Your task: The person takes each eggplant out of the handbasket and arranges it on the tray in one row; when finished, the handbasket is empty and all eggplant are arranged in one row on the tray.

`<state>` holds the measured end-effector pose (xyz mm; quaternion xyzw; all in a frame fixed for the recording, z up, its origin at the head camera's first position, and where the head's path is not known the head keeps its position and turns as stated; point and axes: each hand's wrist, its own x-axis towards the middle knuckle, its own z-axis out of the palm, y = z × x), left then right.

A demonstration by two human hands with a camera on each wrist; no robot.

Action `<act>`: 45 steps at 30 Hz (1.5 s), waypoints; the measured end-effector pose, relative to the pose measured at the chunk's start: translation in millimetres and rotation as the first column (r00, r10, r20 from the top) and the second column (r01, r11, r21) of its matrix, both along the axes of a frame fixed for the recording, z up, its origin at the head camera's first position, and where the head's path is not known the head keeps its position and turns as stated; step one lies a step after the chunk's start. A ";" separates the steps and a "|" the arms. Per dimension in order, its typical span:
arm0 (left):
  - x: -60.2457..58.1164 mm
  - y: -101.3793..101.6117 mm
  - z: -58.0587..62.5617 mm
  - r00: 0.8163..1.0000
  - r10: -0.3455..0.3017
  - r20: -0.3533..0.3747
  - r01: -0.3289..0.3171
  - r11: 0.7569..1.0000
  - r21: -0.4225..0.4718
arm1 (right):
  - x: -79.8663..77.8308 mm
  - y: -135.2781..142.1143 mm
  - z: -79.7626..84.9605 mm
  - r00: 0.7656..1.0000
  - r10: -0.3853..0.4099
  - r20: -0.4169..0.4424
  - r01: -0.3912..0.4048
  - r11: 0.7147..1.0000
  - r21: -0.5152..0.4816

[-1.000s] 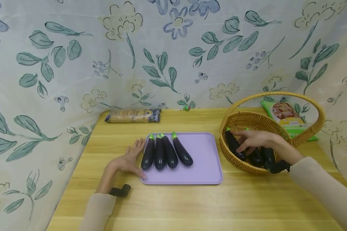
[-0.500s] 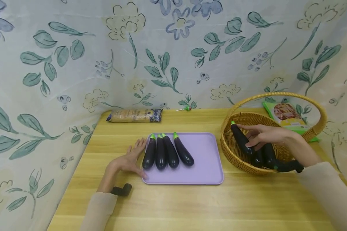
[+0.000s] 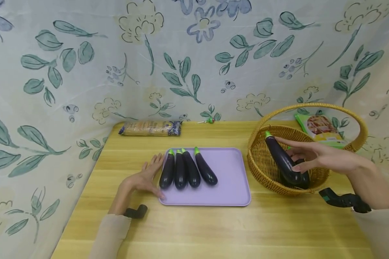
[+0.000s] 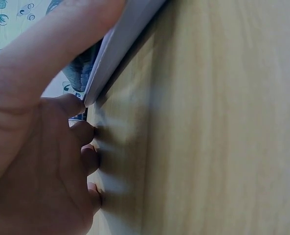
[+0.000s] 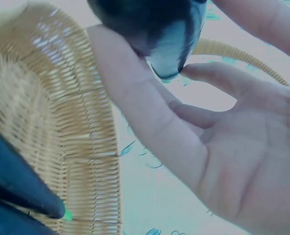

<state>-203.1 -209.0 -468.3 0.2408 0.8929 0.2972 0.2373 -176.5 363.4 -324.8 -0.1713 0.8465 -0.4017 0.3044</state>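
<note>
My right hand grips a dark purple eggplant with a bright green stem end, thumb on one side and fingers on the other. It is tilted above the wicker basket, stem end up and away. More eggplants lie inside the basket in the right wrist view. My left hand rests with spread fingers along the left edge of a lilac tray, its thumb at the front left corner. Several eggplants lie side by side on the tray's left half, stem ends toward the back.
At the back left lies a clear pack of pale dry noodles. A small green item on a white stick is near the table's back edge. Behind the basket leans a green and white food bag. The basket's tall handle arches over its opening.
My right hand has lifted an eggplant up from the others in the basket and drawn back to the right with it. My left hand and the tray stay in place.
</note>
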 end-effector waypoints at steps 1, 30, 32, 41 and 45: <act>0.4 -0.1 0.2 1.000 0.001 0.001 -0.001 1.000 0.001 | 2.5 -1.1 0.3 1.000 0.024 -0.007 -0.024 0.999 -0.028; 0.6 -1.1 -1.2 1.000 0.007 0.000 -0.007 1.000 0.006 | 5.5 -164.3 -59.1 0.996 -0.033 -0.078 0.026 0.996 -0.080; 0.7 -0.8 -0.9 1.000 0.005 -0.003 -0.005 1.000 0.003 | 1.3 -167.3 -62.0 0.997 -0.042 -0.070 0.037 0.997 -0.072; 0.3 -1.0 -1.2 1.000 0.004 -0.005 -0.004 1.000 -0.010 | -17.1 -178.7 -76.3 0.994 -0.067 -0.086 0.063 0.997 -0.040; 0.1 -1.0 -1.5 1.000 0.005 0.003 -0.005 1.000 -0.014 | -26.8 -183.2 -86.4 0.996 -0.062 -0.064 0.060 0.997 -0.044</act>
